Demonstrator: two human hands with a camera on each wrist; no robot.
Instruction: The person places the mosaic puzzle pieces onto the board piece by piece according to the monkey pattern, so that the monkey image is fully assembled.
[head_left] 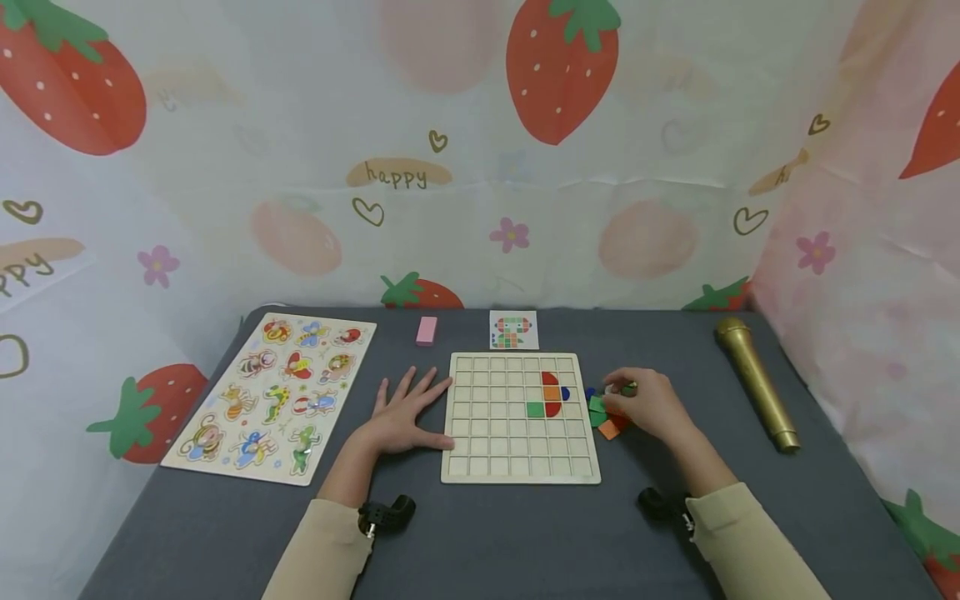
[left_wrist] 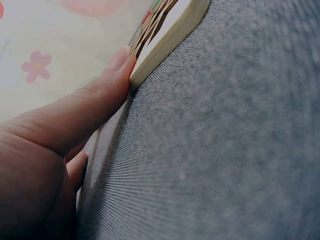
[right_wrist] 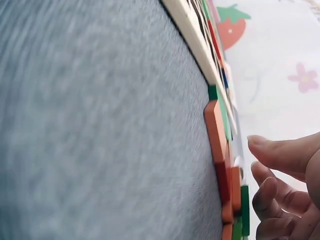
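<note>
A pale wooden grid board lies on the table, with red, orange, green and blue pieces set in its right half. My left hand is spread flat beside its left side; the thumb touches the board's edge and another fingertip reaches its upper left edge. On the right, my right hand hovers over a small pile of coloured pieces. Its thumb and bent fingers stand apart with nothing seen between them. Orange, red and green pieces lie just beside the fingertips.
A small pattern card lies behind the board, near a pink block. To the left is a board of cartoon insect pictures. A gold cylinder lies at the right. Strawberry-printed cloth hangs behind the table.
</note>
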